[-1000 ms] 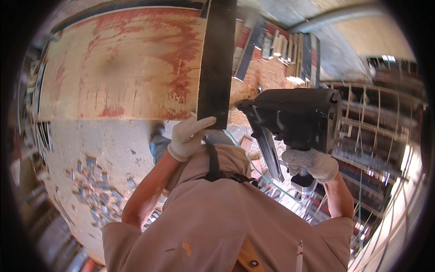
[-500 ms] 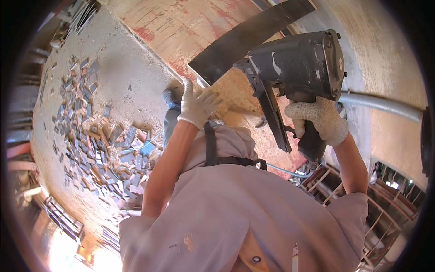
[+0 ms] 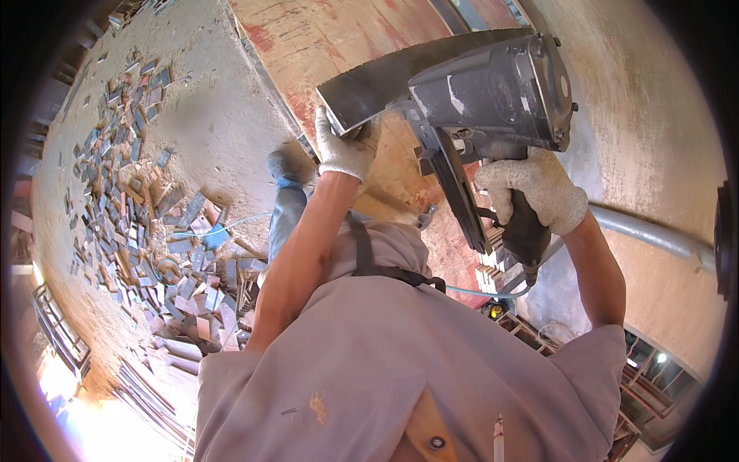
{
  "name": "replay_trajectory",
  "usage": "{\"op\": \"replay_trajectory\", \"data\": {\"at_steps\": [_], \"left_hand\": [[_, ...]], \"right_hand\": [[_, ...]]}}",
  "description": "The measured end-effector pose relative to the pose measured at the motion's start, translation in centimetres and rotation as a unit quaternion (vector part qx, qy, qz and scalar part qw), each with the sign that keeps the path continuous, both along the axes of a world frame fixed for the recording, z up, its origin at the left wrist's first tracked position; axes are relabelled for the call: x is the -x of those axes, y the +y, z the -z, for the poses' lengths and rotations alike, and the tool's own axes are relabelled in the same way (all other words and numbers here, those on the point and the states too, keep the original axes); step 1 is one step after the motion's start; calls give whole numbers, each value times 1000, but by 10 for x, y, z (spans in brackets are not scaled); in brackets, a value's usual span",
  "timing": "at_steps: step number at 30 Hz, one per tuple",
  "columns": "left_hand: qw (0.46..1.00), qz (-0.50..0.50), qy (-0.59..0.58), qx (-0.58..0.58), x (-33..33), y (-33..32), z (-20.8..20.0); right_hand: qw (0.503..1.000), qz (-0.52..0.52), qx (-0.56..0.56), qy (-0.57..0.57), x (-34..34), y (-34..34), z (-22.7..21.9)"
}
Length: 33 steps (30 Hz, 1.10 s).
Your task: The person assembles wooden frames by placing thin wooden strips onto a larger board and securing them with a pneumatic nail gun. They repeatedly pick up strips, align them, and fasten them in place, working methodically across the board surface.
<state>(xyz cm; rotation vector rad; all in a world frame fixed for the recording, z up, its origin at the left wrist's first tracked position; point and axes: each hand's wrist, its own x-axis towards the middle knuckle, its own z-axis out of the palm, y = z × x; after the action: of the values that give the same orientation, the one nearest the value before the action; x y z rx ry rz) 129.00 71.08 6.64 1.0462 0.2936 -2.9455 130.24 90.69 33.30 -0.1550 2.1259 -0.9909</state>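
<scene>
I am gripping the dark strip (image 3: pixel 400 77) with my left hand (image 3: pixel 346 146), its length running up-right beside the nail gun (image 3: pixel 493 96) clenched in my right hand (image 3: pixel 539 192).

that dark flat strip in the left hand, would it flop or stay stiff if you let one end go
The dark strip looks stiff: it runs straight past the left hand without sagging. Its thin edge could slip in the glove. The nail gun partly hides it.
</scene>
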Motion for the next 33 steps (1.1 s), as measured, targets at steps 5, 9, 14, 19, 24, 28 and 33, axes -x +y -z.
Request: {"op": "replay_trajectory", "data": {"at_steps": [5,9,14,19,24,28,33], "left_hand": [[1000,-22,-15,-11,7,2,6],[999,-2,-38,18,1,6,1],[999,-8,-35,8,-1,8,3],[999,-16,-33,8,2,9,1],[999,-7,-39,6,0,8,-4],[999,0,-35,4,1,8,-3],[999,-21,-28,-2,0,7,-4]], "right_hand": [[972,-200,-25,123,11,3,-3],[935,-316,-43,153,25,6,-2],[922,-332,-31,195,22,7,5],[901,-363,-48,233,24,5,3],[912,-358,-52,195,28,-1,-2],[921,-349,-84,153,27,0,-5],[915,-356,-115,148,26,0,-9]]}}
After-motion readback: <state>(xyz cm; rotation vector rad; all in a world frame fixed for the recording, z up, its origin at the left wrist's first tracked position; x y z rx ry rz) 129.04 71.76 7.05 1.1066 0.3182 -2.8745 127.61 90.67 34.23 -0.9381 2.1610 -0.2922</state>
